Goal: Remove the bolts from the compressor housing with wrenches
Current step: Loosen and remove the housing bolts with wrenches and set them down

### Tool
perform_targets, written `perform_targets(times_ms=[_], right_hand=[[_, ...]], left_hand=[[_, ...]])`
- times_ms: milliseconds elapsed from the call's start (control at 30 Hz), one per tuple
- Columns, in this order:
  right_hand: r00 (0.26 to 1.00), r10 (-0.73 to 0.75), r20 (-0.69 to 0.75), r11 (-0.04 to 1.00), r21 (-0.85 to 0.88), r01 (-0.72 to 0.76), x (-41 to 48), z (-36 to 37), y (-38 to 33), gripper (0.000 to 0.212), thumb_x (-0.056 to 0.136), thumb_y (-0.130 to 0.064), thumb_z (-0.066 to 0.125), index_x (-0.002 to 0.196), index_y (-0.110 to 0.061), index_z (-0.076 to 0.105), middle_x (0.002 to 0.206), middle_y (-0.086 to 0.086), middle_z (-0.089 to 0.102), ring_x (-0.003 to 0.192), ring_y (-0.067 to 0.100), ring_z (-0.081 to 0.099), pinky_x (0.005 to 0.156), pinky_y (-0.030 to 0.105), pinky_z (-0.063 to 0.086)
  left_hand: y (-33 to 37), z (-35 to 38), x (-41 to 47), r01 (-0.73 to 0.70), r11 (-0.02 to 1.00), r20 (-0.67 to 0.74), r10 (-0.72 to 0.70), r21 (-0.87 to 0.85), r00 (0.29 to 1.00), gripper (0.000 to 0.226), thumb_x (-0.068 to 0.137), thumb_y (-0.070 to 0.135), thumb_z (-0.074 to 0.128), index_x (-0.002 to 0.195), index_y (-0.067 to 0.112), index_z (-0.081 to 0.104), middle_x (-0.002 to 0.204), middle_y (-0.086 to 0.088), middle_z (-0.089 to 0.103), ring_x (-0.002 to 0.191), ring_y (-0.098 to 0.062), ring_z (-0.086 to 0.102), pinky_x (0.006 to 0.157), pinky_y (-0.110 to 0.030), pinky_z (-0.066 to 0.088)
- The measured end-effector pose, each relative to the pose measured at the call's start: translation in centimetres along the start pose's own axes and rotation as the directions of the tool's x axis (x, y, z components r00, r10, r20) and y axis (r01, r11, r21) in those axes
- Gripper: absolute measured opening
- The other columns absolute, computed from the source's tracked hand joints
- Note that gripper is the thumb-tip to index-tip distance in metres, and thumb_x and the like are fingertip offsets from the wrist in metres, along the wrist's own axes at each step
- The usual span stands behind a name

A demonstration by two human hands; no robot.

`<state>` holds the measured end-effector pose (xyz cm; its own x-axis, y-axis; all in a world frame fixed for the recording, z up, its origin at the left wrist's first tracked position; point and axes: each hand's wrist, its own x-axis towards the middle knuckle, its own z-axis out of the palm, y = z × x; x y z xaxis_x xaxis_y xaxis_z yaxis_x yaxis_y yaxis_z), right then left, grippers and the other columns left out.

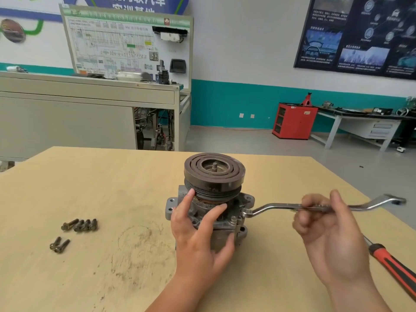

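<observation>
**Wrench at the housing**

The housing [225, 225] stands on the counter [112, 176]. Our left hand [198, 239] wraps it, fingers [213, 213] curled. Our right hand [331, 230] pinches the wrench [270, 207], whose ring end meets the housing's right side. Six loose bolts [78, 225] lie well left.

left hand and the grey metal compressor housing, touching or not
Touching. Head view: the left hand wraps fingers and thumb around the grey metal compressor housing, no gap; the right hand holds the silver wrench.

Pale wooden table [90, 176], compressor housing [225, 225] upright mid-table, six loose bolts [86, 225] left, red-and-black tool handle [391, 264] right
</observation>
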<state>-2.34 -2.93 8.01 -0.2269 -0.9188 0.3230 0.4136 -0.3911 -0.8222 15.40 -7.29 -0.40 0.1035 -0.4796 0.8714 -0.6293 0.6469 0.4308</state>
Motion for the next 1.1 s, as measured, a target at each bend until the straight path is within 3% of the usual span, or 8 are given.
perform_targets(times_ms=[133, 300, 467, 567, 733, 833, 967, 1100], right_hand=[[0.992, -0.105, 0.07, 0.933, -0.338, 0.123, -4.1, 0.8, 2.0, 0.03, 0.087, -0.033, 0.053, 0.078, -0.012, 0.072, 0.071, 0.012, 0.072, 0.064, 0.02, 0.07, 0.054, 0.017, 0.05], [0.961, -0.271, 0.063, 0.808, -0.528, 0.262, -6.3, 2.2, 3.3, 0.032, 0.075, -0.063, 0.052, 0.092, -0.041, 0.069, 0.077, -0.007, 0.075, 0.073, 0.01, 0.072, 0.056, 0.015, 0.053], [0.949, -0.303, 0.094, 0.725, -0.623, 0.293, -6.8, 2.3, 2.9, 0.045, 0.074, -0.081, 0.043, 0.097, -0.049, 0.065, 0.078, -0.014, 0.074, 0.072, 0.006, 0.071, 0.057, 0.019, 0.054], [0.944, -0.302, 0.137, 0.697, -0.644, 0.316, -6.9, 2.3, 2.5, 0.044, 0.076, -0.08, 0.042, 0.098, -0.049, 0.063, 0.074, -0.018, 0.072, 0.069, 0.002, 0.07, 0.06, 0.012, 0.051], [0.966, -0.236, 0.106, 0.766, -0.592, 0.252, -6.2, 1.7, 1.7, 0.045, 0.069, -0.083, 0.047, 0.091, -0.049, 0.066, 0.068, -0.007, 0.073, 0.059, 0.008, 0.069, 0.058, 0.006, 0.046], [0.965, -0.214, 0.15, 0.76, -0.596, 0.261, -5.4, 1.6, 1.0, 0.032, 0.072, -0.065, 0.051, 0.091, -0.045, 0.068, 0.072, -0.004, 0.074, 0.062, 0.011, 0.07, 0.059, 0.007, 0.046], [0.968, -0.169, 0.184, 0.735, -0.632, 0.248, -5.5, 1.9, 0.6, 0.045, 0.068, -0.079, 0.05, 0.089, -0.043, 0.068, 0.078, -0.011, 0.074, 0.069, 0.003, 0.069, 0.06, 0.004, 0.045], [0.988, -0.124, 0.09, 0.82, -0.552, 0.153, -5.2, 1.1, 1.6, 0.026, 0.08, -0.05, 0.055, 0.087, -0.029, 0.07, 0.074, 0.002, 0.074, 0.056, 0.013, 0.068, 0.049, 0.011, 0.044]], left_hand=[[0.1, -0.1, 0.1, -0.009, 1.0, 0.01, 0.009, 0.023, 1.0, 0.044, 0.072, 0.04, 0.062, 0.115, 0.034, 0.054, 0.143, -0.005, 0.023, 0.138, -0.019, 0.018, 0.103, -0.057, 0.033], [0.1, -0.3, 0.1, -0.021, 0.999, 0.021, 0.021, 0.027, 1.0, 0.043, 0.074, 0.04, 0.062, 0.116, 0.035, 0.055, 0.143, -0.006, 0.023, 0.137, -0.02, 0.021, 0.1, -0.061, 0.036], [0.1, -0.4, 0.1, -0.033, 0.999, 0.052, 0.032, 0.016, 0.998, 0.037, 0.075, 0.039, 0.063, 0.112, 0.039, 0.067, 0.144, -0.007, 0.022, 0.136, -0.024, 0.023, 0.098, -0.065, 0.036], [-0.1, -0.4, 0.0, -0.018, 1.0, 0.054, 0.017, 0.005, 0.998, 0.035, 0.075, 0.039, 0.063, 0.109, 0.034, 0.069, 0.145, -0.008, 0.021, 0.14, -0.019, 0.018, 0.103, -0.062, 0.033], [-0.1, -0.3, -0.1, -0.016, 1.0, 0.053, 0.017, -0.012, 0.998, 0.033, 0.076, 0.04, 0.062, 0.107, 0.033, 0.071, 0.145, -0.008, 0.021, 0.141, -0.008, 0.01, 0.108, -0.047, 0.026], [0.0, -0.3, -0.1, -0.016, 1.0, 0.054, 0.017, -0.021, 0.998, 0.036, 0.076, 0.039, 0.062, 0.111, 0.034, 0.068, 0.144, -0.009, 0.022, 0.14, -0.007, 0.012, 0.106, -0.054, 0.031], [-0.1, -0.4, -0.1, -0.015, 1.0, 0.065, 0.016, -0.023, 0.998, 0.037, 0.077, 0.039, 0.062, 0.114, 0.034, 0.065, 0.145, -0.008, 0.02, 0.14, -0.008, 0.012, 0.103, -0.058, 0.034], [0.0, -0.5, -0.1, 0.003, 0.999, 0.069, 0.0, -0.042, 0.998, 0.029, 0.077, 0.038, 0.063, 0.103, 0.032, 0.073, 0.145, -0.008, 0.021, 0.141, -0.009, 0.013, 0.098, -0.066, 0.035]])
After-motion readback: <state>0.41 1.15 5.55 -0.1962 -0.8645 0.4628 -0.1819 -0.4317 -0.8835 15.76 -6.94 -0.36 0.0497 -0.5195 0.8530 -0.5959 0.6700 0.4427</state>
